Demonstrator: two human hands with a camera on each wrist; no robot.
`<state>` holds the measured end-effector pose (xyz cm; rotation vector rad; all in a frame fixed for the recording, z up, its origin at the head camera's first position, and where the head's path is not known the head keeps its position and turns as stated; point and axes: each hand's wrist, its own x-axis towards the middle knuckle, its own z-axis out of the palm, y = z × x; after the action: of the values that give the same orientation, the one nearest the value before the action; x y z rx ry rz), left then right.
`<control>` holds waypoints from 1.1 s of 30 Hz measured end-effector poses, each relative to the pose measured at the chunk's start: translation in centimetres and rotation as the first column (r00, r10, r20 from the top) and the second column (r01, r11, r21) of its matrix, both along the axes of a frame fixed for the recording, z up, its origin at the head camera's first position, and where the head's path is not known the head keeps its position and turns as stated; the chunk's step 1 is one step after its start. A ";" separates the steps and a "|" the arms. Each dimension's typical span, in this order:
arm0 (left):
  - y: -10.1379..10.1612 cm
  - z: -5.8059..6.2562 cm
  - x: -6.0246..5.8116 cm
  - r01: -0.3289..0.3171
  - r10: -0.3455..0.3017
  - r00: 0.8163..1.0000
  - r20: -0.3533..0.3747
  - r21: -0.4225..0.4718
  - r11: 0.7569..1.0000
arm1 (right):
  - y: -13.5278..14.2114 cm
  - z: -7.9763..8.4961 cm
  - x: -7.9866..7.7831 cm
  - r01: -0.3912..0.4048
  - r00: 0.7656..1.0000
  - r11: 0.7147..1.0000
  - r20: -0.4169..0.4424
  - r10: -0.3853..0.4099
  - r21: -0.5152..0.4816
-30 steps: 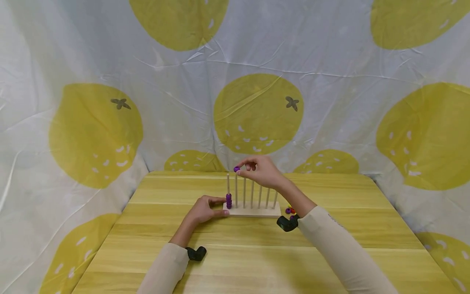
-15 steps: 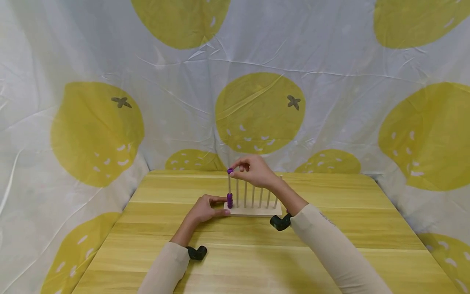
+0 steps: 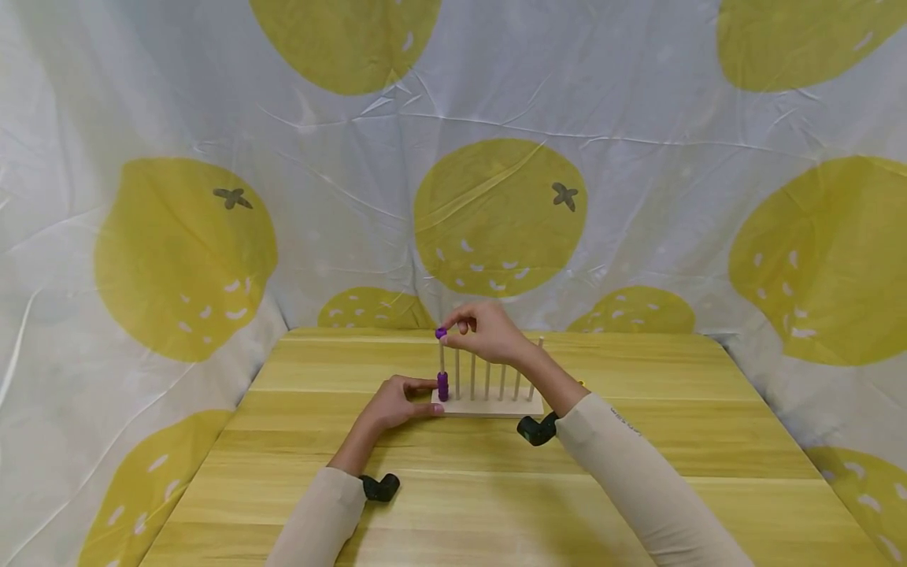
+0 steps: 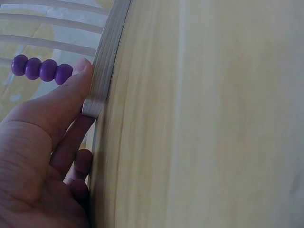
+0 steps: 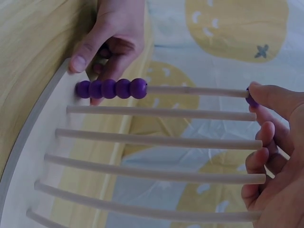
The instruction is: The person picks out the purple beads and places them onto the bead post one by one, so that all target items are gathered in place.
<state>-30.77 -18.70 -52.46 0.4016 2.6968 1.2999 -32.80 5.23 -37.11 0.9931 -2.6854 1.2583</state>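
A wooden peg stand [image 3: 496, 406] with a row of upright pegs stands on the table. On its leftmost peg, several purple beads [image 5: 109, 89] are stacked down at the base. My right hand [image 3: 492, 332] pinches one more purple bead [image 3: 441, 333] between thumb and index finger, at the top of that same peg; in the right wrist view the fingers partly hide this bead [image 5: 251, 98]. My left hand [image 3: 390, 405] holds the left end of the base, its thumb [image 4: 81, 71] at the front and a finger behind, close beside the stacked beads.
A small yellow piece [image 3: 583, 383] shows behind the right forearm, which covers the area right of the stand. Black wrist cameras [image 3: 380, 488] sit on both wrists. A lemon-print cloth [image 3: 340, 197] hangs behind the wooden table [image 3: 460, 488].
My right hand has carried the purple bead left, from above the second peg to the top of the leftmost one, then slightly down. The left hand keeps its hold on the base.
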 end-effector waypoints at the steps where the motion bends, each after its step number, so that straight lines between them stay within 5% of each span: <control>1: 0.0 0.0 0.0 0.000 0.000 1.000 -0.003 -0.002 1.000 | 0.0 0.0 0.0 0.001 1.000 1.000 0.000 -0.001 0.005; 21: 0.0 -0.2 0.0 -0.015 0.015 1.000 0.006 -0.004 1.000 | 1.1 0.4 0.2 -0.006 1.000 1.000 0.012 0.006 0.003; 33: 0.2 0.1 0.1 -0.029 0.029 0.999 0.025 0.008 1.000 | 4.6 1.1 0.6 0.061 0.997 0.998 0.042 -0.061 -0.003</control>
<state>-30.70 -18.51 -52.34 0.3458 2.6874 1.3158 -32.23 9.84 -35.97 0.8871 -2.7200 1.2880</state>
